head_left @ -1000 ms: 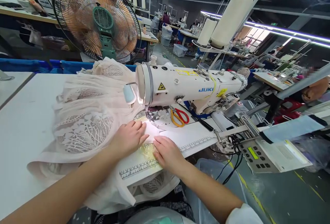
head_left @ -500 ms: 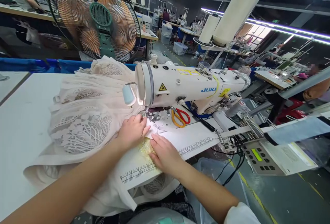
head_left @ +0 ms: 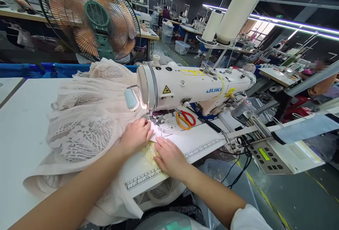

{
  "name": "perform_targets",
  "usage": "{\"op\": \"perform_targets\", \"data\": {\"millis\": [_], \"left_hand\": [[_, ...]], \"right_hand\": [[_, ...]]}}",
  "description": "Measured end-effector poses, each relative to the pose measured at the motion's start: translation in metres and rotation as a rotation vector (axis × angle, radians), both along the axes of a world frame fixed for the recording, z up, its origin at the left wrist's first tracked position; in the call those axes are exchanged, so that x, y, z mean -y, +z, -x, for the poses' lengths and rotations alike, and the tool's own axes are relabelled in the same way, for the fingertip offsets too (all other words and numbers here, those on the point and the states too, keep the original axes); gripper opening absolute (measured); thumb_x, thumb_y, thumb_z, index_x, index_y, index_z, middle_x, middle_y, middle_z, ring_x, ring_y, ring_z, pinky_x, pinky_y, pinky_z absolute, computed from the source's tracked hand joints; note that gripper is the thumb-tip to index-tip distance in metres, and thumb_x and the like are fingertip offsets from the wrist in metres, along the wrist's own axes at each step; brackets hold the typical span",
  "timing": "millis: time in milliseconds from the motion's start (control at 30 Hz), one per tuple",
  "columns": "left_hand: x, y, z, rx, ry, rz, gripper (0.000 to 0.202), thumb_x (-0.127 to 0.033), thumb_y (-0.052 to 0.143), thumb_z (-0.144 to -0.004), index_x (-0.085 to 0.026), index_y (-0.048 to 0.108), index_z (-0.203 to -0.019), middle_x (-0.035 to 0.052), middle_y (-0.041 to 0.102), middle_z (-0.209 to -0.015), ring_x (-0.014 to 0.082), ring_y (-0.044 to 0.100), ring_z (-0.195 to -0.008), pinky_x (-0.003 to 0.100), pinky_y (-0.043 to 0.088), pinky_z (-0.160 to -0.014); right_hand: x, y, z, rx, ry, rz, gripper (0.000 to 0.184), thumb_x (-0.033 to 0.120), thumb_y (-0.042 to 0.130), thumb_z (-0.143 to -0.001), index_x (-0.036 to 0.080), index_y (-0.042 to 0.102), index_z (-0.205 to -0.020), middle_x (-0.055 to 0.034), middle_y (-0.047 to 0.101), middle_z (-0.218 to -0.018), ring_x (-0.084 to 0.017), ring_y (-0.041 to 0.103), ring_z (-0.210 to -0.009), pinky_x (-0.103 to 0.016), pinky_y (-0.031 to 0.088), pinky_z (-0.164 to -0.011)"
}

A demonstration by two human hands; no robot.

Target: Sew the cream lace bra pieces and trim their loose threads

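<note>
A cream lace garment (head_left: 87,134) lies bunched on the table left of the sewing machine (head_left: 182,87), its lower part hanging over the front edge. My left hand (head_left: 137,134) is closed on the cloth just in front of the needle area, fingers bent and together. Close to its right, my right hand (head_left: 171,156) pinches the fabric edge between thumb and fingers. Pale yellow, glittery material (head_left: 150,152) shows between the two hands. Fingers partly hide the cloth beneath them. Thread snips (head_left: 185,119) with orange and red handles rest on the machine bed.
A large fan (head_left: 96,14) stands behind the table. Thread cones (head_left: 237,11) rise behind the machine. At right is a control box (head_left: 272,159) with cables, above a clear plastic bin (head_left: 227,184). A printed ruler (head_left: 144,180) runs along the table's front edge.
The view has shifted slightly, moving the background a little left in the picture. Both hands keep almost the same place on the fabric, and the snips have stayed put.
</note>
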State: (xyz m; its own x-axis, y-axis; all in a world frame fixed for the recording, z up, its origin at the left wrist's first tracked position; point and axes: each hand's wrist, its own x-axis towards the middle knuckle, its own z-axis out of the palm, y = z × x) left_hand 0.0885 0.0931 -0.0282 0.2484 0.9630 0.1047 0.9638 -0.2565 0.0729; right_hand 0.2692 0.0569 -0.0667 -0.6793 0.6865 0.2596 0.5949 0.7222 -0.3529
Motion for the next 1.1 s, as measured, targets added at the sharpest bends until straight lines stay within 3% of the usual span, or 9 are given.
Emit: {"op": "perform_targets", "data": {"millis": [367, 467, 533, 633, 800, 967, 1100], "left_hand": [[-0.014, 0.009, 0.013, -0.088, -0.059, -0.024, 0.034, -0.026, 0.043, -0.087, -0.013, 0.064, -0.111, 0.0174, 0.063, -0.114, 0.0339, 0.058, -0.106, 0.047, 0.047, -0.082], [-0.003, 0.01, 0.009, -0.116, -0.135, -0.031, 0.033, -0.016, 0.04, -0.086, -0.015, 0.066, -0.106, 0.0166, 0.063, -0.118, 0.0328, 0.058, -0.107, 0.045, 0.046, -0.083], [0.009, 0.008, 0.003, -0.128, -0.18, -0.006, 0.034, -0.011, 0.039, -0.085, -0.015, 0.067, -0.103, 0.0152, 0.065, -0.114, 0.0294, 0.062, -0.097, 0.041, 0.048, -0.077], [0.025, 0.005, -0.003, -0.146, -0.171, 0.036, 0.04, -0.007, 0.041, -0.081, -0.014, 0.063, -0.113, 0.0146, 0.066, -0.113, 0.0276, 0.064, -0.086, 0.04, 0.05, -0.073], [0.031, 0.0, 0.008, -0.109, -0.213, -0.007, 0.038, -0.012, 0.041, -0.085, -0.02, 0.062, -0.116, 0.0132, 0.064, -0.121, 0.0282, 0.063, -0.091, 0.04, 0.05, -0.077], [0.027, -0.005, 0.025, -0.08, -0.281, -0.062, 0.036, -0.017, 0.038, -0.089, -0.019, 0.064, -0.113, 0.0111, 0.063, -0.125, 0.0272, 0.061, -0.098, 0.041, 0.052, -0.084], [0.022, -0.007, 0.03, -0.029, -0.302, -0.081, 0.037, -0.023, 0.034, -0.092, -0.018, 0.065, -0.11, 0.0116, 0.064, -0.124, 0.0264, 0.059, -0.103, 0.04, 0.051, -0.087]], "right_hand": [[-0.012, 0.008, 0.021, 0.046, -0.018, -0.014, 0.04, 0.026, 0.055, -0.086, 0.007, 0.056, -0.121, -0.0198, 0.05, -0.138, -0.029, 0.044, -0.131, -0.045, 0.038, -0.11], [-0.014, 0.007, 0.023, 0.029, -0.013, -0.002, 0.04, 0.026, 0.056, -0.086, 0.009, 0.055, -0.122, -0.0188, 0.05, -0.138, -0.028, 0.043, -0.132, -0.044, 0.035, -0.112], [-0.014, 0.008, 0.023, 0.008, -0.008, 0.006, 0.041, 0.026, 0.056, -0.086, 0.011, 0.054, -0.124, -0.0178, 0.051, -0.138, -0.026, 0.043, -0.132, -0.044, 0.033, -0.113], [-0.016, 0.009, 0.021, -0.029, 0.015, 0.014, 0.039, 0.025, 0.055, -0.085, 0.01, 0.055, -0.122, -0.0175, 0.054, -0.135, -0.026, 0.044, -0.131, -0.044, 0.034, -0.112], [-0.018, 0.007, 0.011, -0.171, 0.0, 0.046, 0.023, 0.02, 0.051, -0.085, 0.016, 0.065, -0.103, -0.0124, 0.064, -0.123, -0.023, 0.055, -0.121, -0.042, 0.04, -0.106], [-0.021, 0.002, 0.005, -0.386, -0.131, 0.093, 0.021, 0.018, 0.05, -0.084, 0.018, 0.069, -0.094, -0.0088, 0.071, -0.111, -0.019, 0.065, -0.106, -0.035, 0.049, -0.097], [-0.022, 0.002, 0.004, -0.45, -0.157, 0.137, 0.019, 0.017, 0.053, -0.082, 0.018, 0.07, -0.09, -0.0079, 0.072, -0.108, -0.019, 0.066, -0.103, -0.032, 0.051, -0.094]]}}
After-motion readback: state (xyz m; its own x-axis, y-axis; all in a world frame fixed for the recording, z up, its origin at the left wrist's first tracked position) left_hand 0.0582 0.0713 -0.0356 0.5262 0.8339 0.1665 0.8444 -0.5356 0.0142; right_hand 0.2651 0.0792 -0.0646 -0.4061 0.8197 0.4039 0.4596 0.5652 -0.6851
